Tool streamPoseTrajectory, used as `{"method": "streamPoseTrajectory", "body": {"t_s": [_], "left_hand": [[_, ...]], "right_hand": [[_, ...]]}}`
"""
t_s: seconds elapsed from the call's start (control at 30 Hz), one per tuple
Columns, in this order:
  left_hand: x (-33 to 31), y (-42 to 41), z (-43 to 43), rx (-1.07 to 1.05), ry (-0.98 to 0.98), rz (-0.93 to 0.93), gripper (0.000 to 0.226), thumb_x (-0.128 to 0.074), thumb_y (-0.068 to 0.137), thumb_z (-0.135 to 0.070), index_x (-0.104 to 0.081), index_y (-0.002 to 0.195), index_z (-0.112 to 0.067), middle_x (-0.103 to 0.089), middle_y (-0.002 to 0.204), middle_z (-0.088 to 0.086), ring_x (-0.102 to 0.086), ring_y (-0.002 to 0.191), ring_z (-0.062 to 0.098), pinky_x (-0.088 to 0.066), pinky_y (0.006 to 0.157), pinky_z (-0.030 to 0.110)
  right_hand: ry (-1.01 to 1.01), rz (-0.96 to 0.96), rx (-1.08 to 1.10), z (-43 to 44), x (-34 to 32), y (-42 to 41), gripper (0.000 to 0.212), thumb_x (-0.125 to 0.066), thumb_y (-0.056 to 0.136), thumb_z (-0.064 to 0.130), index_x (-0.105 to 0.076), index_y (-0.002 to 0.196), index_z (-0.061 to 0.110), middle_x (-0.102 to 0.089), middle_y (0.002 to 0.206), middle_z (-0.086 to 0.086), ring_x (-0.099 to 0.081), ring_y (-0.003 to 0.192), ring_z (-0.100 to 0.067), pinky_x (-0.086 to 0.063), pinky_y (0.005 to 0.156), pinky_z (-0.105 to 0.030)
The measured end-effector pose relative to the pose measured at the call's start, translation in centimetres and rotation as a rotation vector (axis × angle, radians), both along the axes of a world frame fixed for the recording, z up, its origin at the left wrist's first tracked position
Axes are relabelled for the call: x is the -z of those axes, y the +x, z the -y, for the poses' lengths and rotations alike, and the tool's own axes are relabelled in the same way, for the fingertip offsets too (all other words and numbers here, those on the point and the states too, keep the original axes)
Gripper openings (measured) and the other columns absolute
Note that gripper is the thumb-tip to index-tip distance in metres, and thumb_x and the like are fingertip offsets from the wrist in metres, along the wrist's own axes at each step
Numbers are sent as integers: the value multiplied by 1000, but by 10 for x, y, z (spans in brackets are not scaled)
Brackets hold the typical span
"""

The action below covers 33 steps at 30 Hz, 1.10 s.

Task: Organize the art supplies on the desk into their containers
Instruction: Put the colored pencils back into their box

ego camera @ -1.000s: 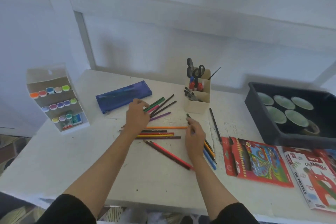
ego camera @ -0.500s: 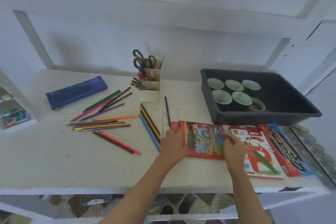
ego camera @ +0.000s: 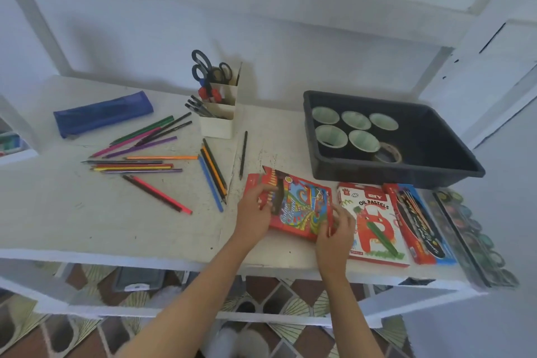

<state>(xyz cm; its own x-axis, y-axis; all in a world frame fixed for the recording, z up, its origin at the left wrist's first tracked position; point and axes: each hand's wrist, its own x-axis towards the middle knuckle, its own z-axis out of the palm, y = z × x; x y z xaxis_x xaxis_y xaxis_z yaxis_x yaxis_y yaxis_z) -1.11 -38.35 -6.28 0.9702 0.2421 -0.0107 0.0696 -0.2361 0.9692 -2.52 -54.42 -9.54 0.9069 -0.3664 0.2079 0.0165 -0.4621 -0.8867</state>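
Left grip [ego camera: 254, 209] holds the left edge of the red pencil box [ego camera: 305, 206]; right grip [ego camera: 337, 229] pinches its right edge. The box lies on the surface [ego camera: 87, 227] between loose pencils [ego camera: 162, 157] and the oil pastels box [ego camera: 374, 221].

I see the red colour-pencil box [ego camera: 305, 203] sitting slightly askew near the tabletop's front edge, right of centre, with loose coloured pencils [ego camera: 133, 166] scattered flat across its middle and left

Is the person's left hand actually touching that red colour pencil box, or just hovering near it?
Touching. The head view shows the left hand with its fingers curled over the left edge of the red colour pencil box, lying on its printed front.
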Motion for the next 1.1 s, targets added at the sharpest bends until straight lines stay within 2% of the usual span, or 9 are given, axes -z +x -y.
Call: {"method": "streamPoseTrajectory", "body": {"t_s": [0.1,0.23,0.33,0.47,0.57,0.73,0.83,0.97,1.1], "left_hand": [[-18,0,-7,-62,-192,-14,49,-51,83,17,-64,86,-30,-61,111,2,-62,95,18,-58,74,44],[-48,0,-37,61,-259,113,44,-49,80,24,-62,82,-18,-61,103,4,-63,78,3,-55,54,24],[-64,-1,-66,172,-169,166,42,-48,79,25,-62,81,-16,-62,102,-2,-61,86,3,-56,61,30],[-80,-8,-103,85,151,209,36,-57,85,10,-63,83,-25,-56,101,-8,-52,94,3,-49,69,10],[-72,-13,-134,-136,449,303,27,-68,80,-15,-66,103,-29,-52,118,-13,-39,108,8,-40,93,28],[-53,-33,-177,-299,241,-12,101,-69,60,-69,-22,144,-37,-25,150,-2,-28,137,20,-35,107,45],[-47,-47,-204,-253,-71,-38,105,-77,52,-62,-22,138,-38,-43,133,-10,-48,126,17,-53,88,25],[-36,-61,-262,-359,70,-122,136,-77,35,-78,-11,146,-36,-40,137,1,-43,127,22,-45,102,44],[-37,-74,-321,-379,220,-208,138,-78,42,-64,4,149,-34,-28,144,8,-28,134,27,-31,110,48]], "right_hand": [[9,38,22,4,-15,1,30,-53,93,6,-54,122,13,-43,119,5,-50,110,-14,-56,72,-28],[146,-28,-85,3,-49,8,40,-56,93,16,-45,131,20,-45,126,5,-56,103,-10,-50,59,-8],[286,-110,-281,-8,-67,10,51,-60,87,29,-40,134,29,-52,116,11,-62,97,-7,-55,64,-16],[239,-218,-452,-33,-80,13,27,-67,83,24,-62,109,19,-67,99,4,-69,88,-16,-58,64,-24],[250,-262,-590,-73,-83,14,16,-65,85,21,-63,100,15,-68,97,4,-68,88,-15,-57,64,-21],[420,-255,-674,-164,-80,9,12,-57,92,15,-51,101,22,-65,102,3,-68,88,-10,-56,64,-20],[435,-246,-784,-224,-79,-1,19,-54,94,12,-47,109,21,-60,104,11,-63,95,-4,-52,65,-14],[429,-305,-940,-291,-71,-18,24,-60,90,7,-51,106,23,-63,108,7,-63,100,-8,-56,74,-21],[342,-345,-1112,-343,-61,-24,37,-69,84,12,-55,117,22,-65,110,9,-64,98,-8,-56,81,-26]]}}
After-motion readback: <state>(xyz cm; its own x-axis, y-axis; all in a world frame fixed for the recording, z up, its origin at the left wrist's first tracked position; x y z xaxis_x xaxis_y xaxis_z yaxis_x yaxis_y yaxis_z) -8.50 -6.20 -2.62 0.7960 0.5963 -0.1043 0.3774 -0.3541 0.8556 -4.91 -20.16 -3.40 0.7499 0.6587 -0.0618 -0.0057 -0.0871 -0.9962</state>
